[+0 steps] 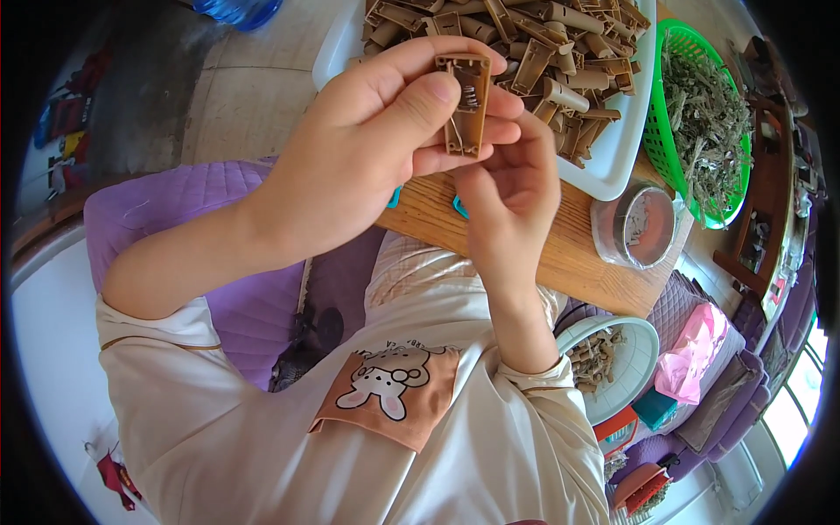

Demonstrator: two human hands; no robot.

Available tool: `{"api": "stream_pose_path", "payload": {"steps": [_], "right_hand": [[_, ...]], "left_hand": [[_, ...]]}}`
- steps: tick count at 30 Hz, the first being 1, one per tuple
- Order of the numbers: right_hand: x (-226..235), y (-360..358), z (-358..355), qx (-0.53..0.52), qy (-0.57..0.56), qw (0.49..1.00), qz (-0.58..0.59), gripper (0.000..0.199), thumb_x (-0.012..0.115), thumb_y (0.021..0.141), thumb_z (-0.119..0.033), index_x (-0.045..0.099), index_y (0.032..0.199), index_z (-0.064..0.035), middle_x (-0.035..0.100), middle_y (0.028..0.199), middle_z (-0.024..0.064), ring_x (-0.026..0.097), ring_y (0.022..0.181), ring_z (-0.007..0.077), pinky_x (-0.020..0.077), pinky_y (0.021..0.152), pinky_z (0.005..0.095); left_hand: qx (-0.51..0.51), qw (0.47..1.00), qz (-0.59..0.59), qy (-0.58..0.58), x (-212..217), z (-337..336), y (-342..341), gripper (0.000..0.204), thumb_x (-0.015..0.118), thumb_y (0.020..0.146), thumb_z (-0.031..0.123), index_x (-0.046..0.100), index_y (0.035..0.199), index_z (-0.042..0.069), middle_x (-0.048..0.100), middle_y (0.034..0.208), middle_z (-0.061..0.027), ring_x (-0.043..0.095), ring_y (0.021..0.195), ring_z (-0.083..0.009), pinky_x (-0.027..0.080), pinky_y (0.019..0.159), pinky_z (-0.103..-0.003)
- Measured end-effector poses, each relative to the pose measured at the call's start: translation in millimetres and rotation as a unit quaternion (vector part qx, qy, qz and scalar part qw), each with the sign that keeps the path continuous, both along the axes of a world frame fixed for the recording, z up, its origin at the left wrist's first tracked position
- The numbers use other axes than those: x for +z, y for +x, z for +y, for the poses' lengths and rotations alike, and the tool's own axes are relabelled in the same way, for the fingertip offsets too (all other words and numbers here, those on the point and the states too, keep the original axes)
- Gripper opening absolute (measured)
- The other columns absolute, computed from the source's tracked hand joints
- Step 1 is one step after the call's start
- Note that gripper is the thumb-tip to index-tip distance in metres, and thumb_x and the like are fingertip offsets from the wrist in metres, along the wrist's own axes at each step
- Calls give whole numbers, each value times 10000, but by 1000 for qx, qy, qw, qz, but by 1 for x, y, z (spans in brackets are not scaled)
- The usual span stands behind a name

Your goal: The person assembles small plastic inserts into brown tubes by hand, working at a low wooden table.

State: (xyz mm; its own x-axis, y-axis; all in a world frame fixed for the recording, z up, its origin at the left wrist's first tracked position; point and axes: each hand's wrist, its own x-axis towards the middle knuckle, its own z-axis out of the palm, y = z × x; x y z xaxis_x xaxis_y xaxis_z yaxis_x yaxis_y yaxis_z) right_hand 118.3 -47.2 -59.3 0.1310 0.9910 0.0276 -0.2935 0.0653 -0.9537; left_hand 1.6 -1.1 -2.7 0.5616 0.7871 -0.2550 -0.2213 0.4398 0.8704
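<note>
My left hand holds up a small brown plastic casing, its thumb pressed on the front and its fingers wrapped behind. The casing is a narrow open shell, standing nearly upright. Inside it sits a small coiled metal spring. Close against the casing's lower right side is my right hand, with its thumb bent and its fingers curled. Its fingertips are partly hidden behind the left hand's fingers, so what they grip does not show. Beyond both hands, a white tray is heaped with similar brown casings.
A wooden table carries the tray. At its right stand a clear round tub and a green basket full of thin greyish pieces. Lower right, a pale basin holds brown parts beside a pink bag. Purple quilted seating lies left.
</note>
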Motion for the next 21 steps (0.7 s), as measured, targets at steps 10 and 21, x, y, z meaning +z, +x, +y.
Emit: {"api": "stream_pose_path", "payload": {"steps": [10, 21], "right_hand": [[0, -8, 5, -64, 3, 998, -16, 266, 520, 735, 44, 430, 983, 16, 549, 873, 76, 547, 753, 97, 442, 650, 193], [-11, -1, 1, -2, -62, 998, -22, 242, 501, 744, 35, 440, 978, 28, 573, 804, 102, 584, 685, 118, 474, 594, 215]], "left_hand": [[-8, 978, 115, 174, -18, -10, 2, 291, 380, 890, 176, 384, 1135, 19, 510, 1037, -70, 490, 951, -119, 418, 811, -247], [33, 988, 130, 81, -28, -11, 5, 212, 381, 863, 55, 439, 1055, -15, 542, 904, -77, 513, 857, -111, 407, 783, -225]]}}
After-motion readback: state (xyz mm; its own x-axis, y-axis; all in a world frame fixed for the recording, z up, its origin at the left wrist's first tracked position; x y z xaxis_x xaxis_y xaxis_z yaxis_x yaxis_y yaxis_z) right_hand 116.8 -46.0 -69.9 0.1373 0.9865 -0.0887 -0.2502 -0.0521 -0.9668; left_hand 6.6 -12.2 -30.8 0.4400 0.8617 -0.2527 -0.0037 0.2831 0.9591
